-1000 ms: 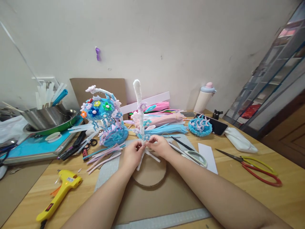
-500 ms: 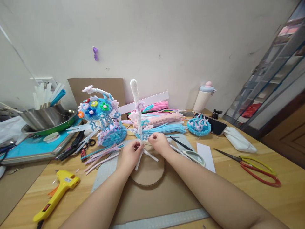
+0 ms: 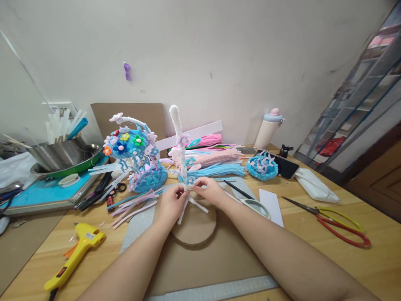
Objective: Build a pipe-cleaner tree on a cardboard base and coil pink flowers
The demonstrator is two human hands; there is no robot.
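Observation:
A white fuzzy stem point(image 3: 176, 121) with lilac and blue flowers stands upright, its splayed white feet over a round cardboard disc point(image 3: 200, 230). My left hand point(image 3: 173, 203) pinches the stem's lower part from the left, fingers closed. Close by on the right, my right hand point(image 3: 209, 191) has thumb and forefinger pressed together near the blue flower point(image 3: 190, 180); something thin and dark seems to run between the hands, too small to make out. To the left stands a blue flower-covered piece point(image 3: 133, 144) on a blue base.
A yellow glue gun point(image 3: 78, 251) lies at the left, red-and-yellow scissors point(image 3: 338, 221) at the right. Behind are bundled pipe cleaners point(image 3: 219, 158), a blue basket-like piece point(image 3: 262, 165), a phone point(image 3: 285, 166) and a bottle point(image 3: 267, 129). A steel bowl point(image 3: 59, 154) holds glue sticks.
My right hand has shifted slightly left and its fingers have come closer to my left hand. The stem's top leans a little further left.

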